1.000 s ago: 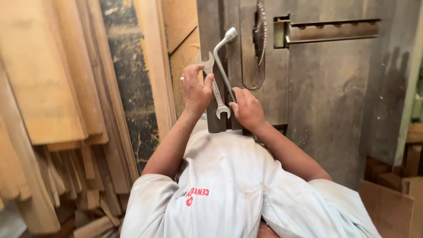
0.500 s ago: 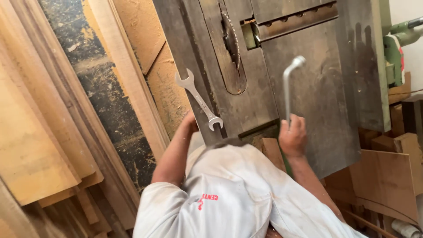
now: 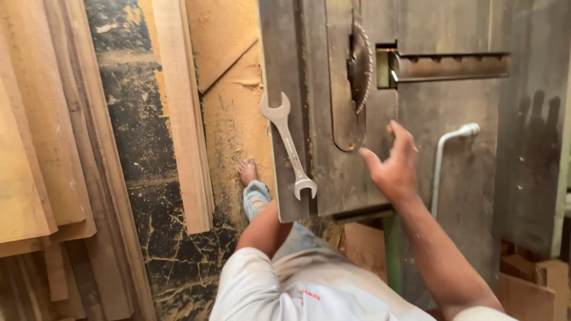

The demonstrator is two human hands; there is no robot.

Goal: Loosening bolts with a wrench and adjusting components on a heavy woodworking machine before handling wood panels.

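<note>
Lying loose on the saw table, two tools have left your grip since a moment ago: one double-ended spanner near the table's left edge, and one bent socket wrench toward the right. That leaves both tools set down rather than working at the blade. Your right hand hovers open, fingers spread, between the single circular saw blade in its slot and the bent wrench. Your left hand is hidden under the table's near edge; I cannot tell its state. Planks lean beside.
</note>
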